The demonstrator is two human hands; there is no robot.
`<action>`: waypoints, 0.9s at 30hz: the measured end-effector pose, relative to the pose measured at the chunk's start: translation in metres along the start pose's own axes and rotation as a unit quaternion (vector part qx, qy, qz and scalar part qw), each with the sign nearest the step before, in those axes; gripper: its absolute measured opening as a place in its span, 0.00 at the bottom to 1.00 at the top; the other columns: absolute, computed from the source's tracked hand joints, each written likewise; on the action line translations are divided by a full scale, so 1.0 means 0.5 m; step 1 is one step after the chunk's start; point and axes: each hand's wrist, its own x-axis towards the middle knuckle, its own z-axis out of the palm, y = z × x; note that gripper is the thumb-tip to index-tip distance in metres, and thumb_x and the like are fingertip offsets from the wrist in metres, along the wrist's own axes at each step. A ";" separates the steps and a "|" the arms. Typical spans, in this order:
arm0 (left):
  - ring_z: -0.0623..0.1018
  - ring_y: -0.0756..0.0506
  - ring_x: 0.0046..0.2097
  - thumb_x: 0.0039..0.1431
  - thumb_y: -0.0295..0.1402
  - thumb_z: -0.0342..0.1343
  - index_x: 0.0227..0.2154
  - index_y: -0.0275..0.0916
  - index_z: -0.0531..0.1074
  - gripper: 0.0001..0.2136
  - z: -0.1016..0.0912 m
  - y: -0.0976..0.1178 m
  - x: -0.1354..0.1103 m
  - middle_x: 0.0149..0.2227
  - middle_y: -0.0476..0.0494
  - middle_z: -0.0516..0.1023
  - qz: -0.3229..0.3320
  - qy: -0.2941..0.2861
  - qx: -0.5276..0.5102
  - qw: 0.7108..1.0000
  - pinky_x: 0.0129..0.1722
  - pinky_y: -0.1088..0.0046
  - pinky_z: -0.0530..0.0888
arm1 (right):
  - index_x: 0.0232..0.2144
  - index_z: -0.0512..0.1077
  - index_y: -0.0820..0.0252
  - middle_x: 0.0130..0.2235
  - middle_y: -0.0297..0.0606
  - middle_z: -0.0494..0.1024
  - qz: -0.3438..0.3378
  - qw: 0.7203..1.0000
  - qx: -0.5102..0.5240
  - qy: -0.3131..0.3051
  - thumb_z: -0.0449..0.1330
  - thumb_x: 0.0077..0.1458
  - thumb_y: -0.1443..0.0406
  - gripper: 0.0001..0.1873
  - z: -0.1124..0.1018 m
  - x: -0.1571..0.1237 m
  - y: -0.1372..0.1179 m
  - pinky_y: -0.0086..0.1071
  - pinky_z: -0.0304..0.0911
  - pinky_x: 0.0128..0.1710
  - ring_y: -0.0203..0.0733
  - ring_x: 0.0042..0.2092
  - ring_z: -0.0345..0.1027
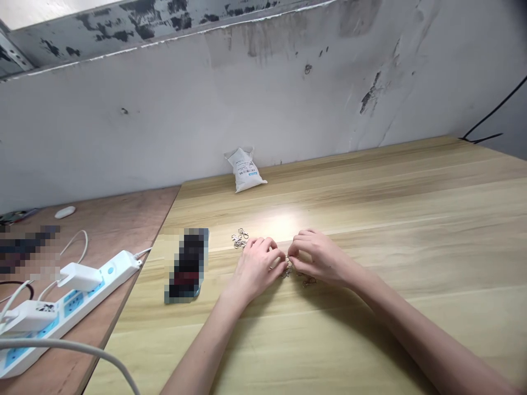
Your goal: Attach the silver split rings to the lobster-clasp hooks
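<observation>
Close together over the wooden table (391, 219), my left hand (258, 264) and my right hand (316, 255) meet at their fingertips. Both are closed in a pinch on a small metal piece (289, 259), mostly hidden by the fingers, its exact kind too small to tell. Just beneath the fingertips lie silvery metal bits (285, 272). Partly under my right hand, darker-looking metal pieces (309, 281) rest on the tabletop. Beyond my left hand's knuckles is a small heap of silvery metal clasps (240, 238).
A blurred-out phone-like object (188, 266) lies left of my hands. Against the wall stands a white plastic packet (246, 170) with a label. On the brown table at left, a power strip (76, 307) holds white chargers and cables. A white oval object (65, 212) is behind it.
</observation>
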 end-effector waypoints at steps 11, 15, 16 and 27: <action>0.75 0.47 0.36 0.60 0.33 0.59 0.32 0.42 0.76 0.03 0.013 0.011 0.025 0.34 0.48 0.75 -0.014 -0.019 -0.025 0.999 0.42 0.63 0.68 | 0.30 0.72 0.57 0.30 0.35 0.77 0.083 0.993 -0.039 0.075 0.56 0.58 0.66 0.07 -0.003 -0.002 0.029 0.37 0.58 0.41 0.39 0.32 0.68; 0.75 0.46 0.36 0.62 0.31 0.56 0.30 0.40 0.75 0.06 0.018 0.009 0.026 0.33 0.47 0.75 0.015 0.000 0.012 1.000 0.41 0.65 0.68 | 0.30 0.72 0.58 0.30 0.34 0.77 0.086 0.993 -0.036 0.071 0.56 0.58 0.67 0.06 -0.003 -0.003 0.030 0.36 0.57 0.41 0.38 0.33 0.68; 0.75 0.46 0.36 0.63 0.30 0.55 0.29 0.40 0.75 0.07 0.019 0.009 0.026 0.32 0.47 0.75 0.029 0.007 0.027 0.999 0.40 0.65 0.68 | 0.30 0.72 0.58 0.30 0.34 0.77 0.086 0.993 -0.036 0.069 0.56 0.58 0.67 0.06 -0.003 -0.003 0.029 0.36 0.57 0.41 0.38 0.33 0.68; 0.76 0.47 0.32 0.58 0.27 0.59 0.27 0.40 0.74 0.05 0.001 -0.009 0.016 0.28 0.49 0.79 -0.025 0.090 -0.125 0.988 0.41 0.66 0.72 | 0.31 0.72 0.58 0.29 0.33 0.77 0.077 0.994 -0.021 0.074 0.56 0.58 0.67 0.05 0.001 -0.003 0.023 0.36 0.58 0.42 0.38 0.32 0.69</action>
